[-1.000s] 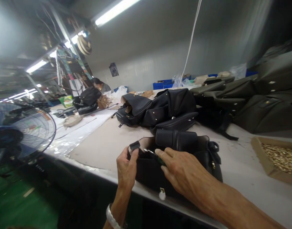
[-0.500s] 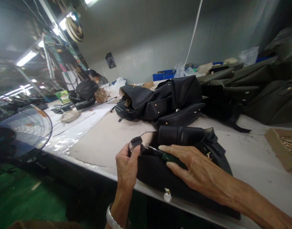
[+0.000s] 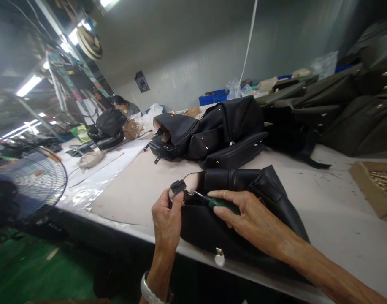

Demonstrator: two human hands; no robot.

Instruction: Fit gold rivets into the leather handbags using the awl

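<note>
My left hand [image 3: 166, 219] pinches a small black leather tab [image 3: 178, 186] at the top edge of a black leather backpack [image 3: 209, 228], which lies on its side at the table edge. My right hand [image 3: 248, 217] holds a green-handled screwdriver [image 3: 220, 204] across the bag's opening, with its metal shaft pointing toward the tab. The bag's folded top [image 3: 231, 180] rises behind my hands. A small metal-capped white tag [image 3: 219, 258] hangs below the bag. The screwdriver's tip is hidden near my left fingers.
A second black backpack [image 3: 209, 137] lies just beyond, with dark olive bags [image 3: 348, 114] piled at the right. A tray of brass studs [image 3: 372, 185] sits at the right edge. A co-worker [image 3: 125, 107] sits far back, and a standing fan [image 3: 31, 183] is at the left.
The view has drifted, carrying the stud tray further right. The screwdriver's green handle shows more clearly, and the bag's folded top has shifted slightly. My left hand still pinches the tab.
</note>
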